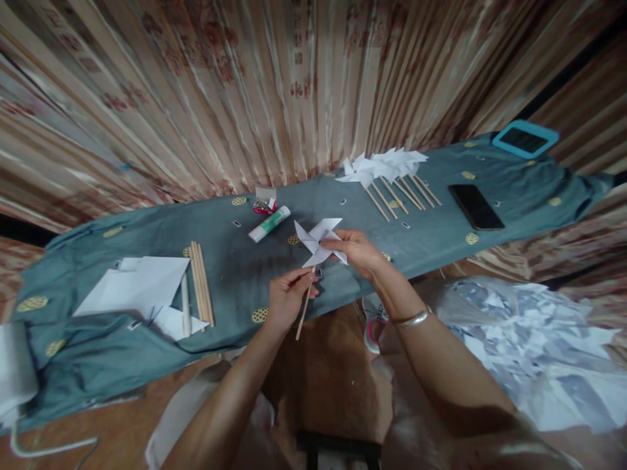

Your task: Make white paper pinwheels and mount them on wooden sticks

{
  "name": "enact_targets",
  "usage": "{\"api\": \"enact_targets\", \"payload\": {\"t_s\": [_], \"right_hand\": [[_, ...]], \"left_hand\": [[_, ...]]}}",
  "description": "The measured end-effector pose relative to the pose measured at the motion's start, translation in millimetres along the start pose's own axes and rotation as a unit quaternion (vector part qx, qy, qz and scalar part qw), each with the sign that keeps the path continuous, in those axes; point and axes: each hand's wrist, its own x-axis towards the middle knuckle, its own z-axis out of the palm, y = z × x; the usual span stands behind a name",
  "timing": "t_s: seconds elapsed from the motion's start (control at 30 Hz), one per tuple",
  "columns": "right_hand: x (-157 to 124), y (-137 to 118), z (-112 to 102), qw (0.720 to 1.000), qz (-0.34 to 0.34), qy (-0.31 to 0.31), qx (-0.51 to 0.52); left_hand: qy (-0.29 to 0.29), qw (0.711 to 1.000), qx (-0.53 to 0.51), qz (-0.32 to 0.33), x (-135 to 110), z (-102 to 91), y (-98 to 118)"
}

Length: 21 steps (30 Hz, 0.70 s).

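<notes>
My left hand is closed on a thin wooden stick, whose lower end sticks out below my fingers. At the stick's upper end is a white paper pinwheel with folded, pointed blades. My right hand pinches this pinwheel, its thumb at the centre and its fingers behind the blades, partly hidden. Just beyond my hands lie a green and white glue stick and a small open red box of little metal pieces.
Several pinwheels on sticks lie at the back right, near a black phone and a blue-framed device. Paper sheets and bare sticks rest at left. A bag of paper scraps stands at lower right. A curtain hangs behind.
</notes>
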Motion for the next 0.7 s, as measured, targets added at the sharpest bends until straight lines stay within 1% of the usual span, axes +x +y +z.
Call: {"api": "enact_targets", "payload": {"t_s": [0.23, 0.43, 0.57, 0.7], "right_hand": [[3.5, 5.4, -4.6, 0.999, -0.006, -0.001, 0.037], [5.7, 9.3, -8.7, 0.998, -0.029, 0.020, 0.048], [5.4, 8.7, -7.2, 0.998, -0.025, 0.013, 0.064], [4.3, 3.8, -6.1, 0.998, -0.019, 0.003, 0.053]], "left_hand": [[-0.008, 1.000, -0.001, -0.013, 2.6, -1.0, 1.9], [-0.013, 0.999, 0.007, -0.045, 0.7, -6.2, 1.0], [-0.014, 0.999, 0.025, -0.041, 0.8, -9.1, 0.2], [-0.002, 0.999, 0.019, -0.039, 2.8, -11.0, 2.2]]}}
